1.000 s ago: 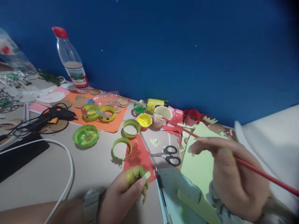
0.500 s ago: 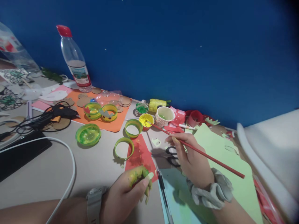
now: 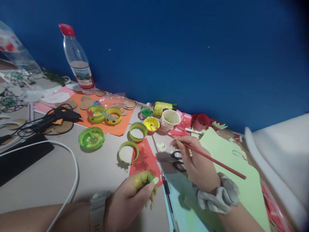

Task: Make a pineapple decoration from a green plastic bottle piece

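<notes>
My right hand (image 3: 198,161) is closed on a red paintbrush (image 3: 217,161), whose tip is in the cup of yellow paint (image 3: 152,124). My left hand (image 3: 135,195), its fingers smeared green and yellow, is curled with a small pale green piece (image 3: 156,181) between thumb and forefinger. Beyond it, two green-yellow rings (image 3: 128,152) stand partly on red paper (image 3: 148,161). Beside the yellow paint are a cup of green paint (image 3: 146,112) and a larger paper cup (image 3: 170,119) with greenish liquid. Black-handled scissors (image 3: 178,161) lie partly behind my right hand.
A red-capped bottle (image 3: 78,62) stands near the blue wall. Two decorated rings (image 3: 113,116) sit on orange paper (image 3: 120,129). A green dish (image 3: 91,138), glue gun (image 3: 66,114) and white cable (image 3: 76,167) lie left; a pen (image 3: 169,196) and green paper (image 3: 241,180) lie right.
The rear end of the brush has shifted slightly up and left, while its tip remains in the yellow paint. My left hand has hardly moved.
</notes>
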Demonstrator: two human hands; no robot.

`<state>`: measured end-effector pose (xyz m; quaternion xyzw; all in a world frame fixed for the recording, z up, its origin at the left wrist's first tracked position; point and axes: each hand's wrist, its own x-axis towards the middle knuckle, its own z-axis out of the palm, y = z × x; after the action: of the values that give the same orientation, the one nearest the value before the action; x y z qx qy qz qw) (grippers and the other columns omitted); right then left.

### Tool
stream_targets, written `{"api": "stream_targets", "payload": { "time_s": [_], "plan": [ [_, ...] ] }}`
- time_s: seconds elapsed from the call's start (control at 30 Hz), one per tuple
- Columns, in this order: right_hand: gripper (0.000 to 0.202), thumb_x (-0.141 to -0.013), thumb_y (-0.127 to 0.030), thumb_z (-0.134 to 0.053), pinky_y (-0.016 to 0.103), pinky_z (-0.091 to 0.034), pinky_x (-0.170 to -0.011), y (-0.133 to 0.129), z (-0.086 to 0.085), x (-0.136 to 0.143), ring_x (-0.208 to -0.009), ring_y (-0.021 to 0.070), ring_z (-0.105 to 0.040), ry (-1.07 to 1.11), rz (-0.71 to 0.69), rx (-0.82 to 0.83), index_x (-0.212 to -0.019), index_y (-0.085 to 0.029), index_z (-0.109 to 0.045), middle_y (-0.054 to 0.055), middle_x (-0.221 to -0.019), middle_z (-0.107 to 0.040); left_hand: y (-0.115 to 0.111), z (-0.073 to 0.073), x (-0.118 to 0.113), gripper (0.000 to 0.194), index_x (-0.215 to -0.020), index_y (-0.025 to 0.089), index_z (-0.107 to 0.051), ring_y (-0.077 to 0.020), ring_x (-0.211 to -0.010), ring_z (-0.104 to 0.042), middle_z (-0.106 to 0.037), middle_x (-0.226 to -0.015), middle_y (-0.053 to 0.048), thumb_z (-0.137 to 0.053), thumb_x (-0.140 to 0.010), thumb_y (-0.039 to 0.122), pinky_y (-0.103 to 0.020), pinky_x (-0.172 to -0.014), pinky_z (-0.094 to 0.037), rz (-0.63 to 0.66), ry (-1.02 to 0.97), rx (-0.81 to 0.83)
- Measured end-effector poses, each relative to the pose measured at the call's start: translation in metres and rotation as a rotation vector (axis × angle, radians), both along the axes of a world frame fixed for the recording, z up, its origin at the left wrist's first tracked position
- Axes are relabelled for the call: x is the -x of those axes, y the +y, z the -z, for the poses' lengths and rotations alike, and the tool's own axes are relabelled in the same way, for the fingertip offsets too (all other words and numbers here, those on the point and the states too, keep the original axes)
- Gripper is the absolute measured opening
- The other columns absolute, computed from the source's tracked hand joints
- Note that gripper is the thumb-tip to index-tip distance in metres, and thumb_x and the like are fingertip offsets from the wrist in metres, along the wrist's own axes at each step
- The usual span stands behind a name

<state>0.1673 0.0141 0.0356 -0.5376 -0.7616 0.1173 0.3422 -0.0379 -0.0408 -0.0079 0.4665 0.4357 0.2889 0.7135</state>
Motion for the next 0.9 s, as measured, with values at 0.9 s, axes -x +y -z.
{"api": "stream_targets", "payload": {
  "time_s": [0.9],
  "plan": [
    [0.013,-0.098,-0.023,-0.043,0.033,-0.049,-0.059,-0.004,-0.041,-0.001,-0.061,0.0165,-0.058,0.608,0.149,-0.217,-0.09,-0.023,-0.053,0.003,-0.074,-0.054,0.002,-0.005,0.002,0.027,-0.072,0.017,-0.051,-0.0095,-0.062,-0.048,-0.051,-0.066,0.003,-0.044,-0.094,0.031,-0.019,-0.059,-0.039,0.017,-0.008,0.019]
  ]
}}
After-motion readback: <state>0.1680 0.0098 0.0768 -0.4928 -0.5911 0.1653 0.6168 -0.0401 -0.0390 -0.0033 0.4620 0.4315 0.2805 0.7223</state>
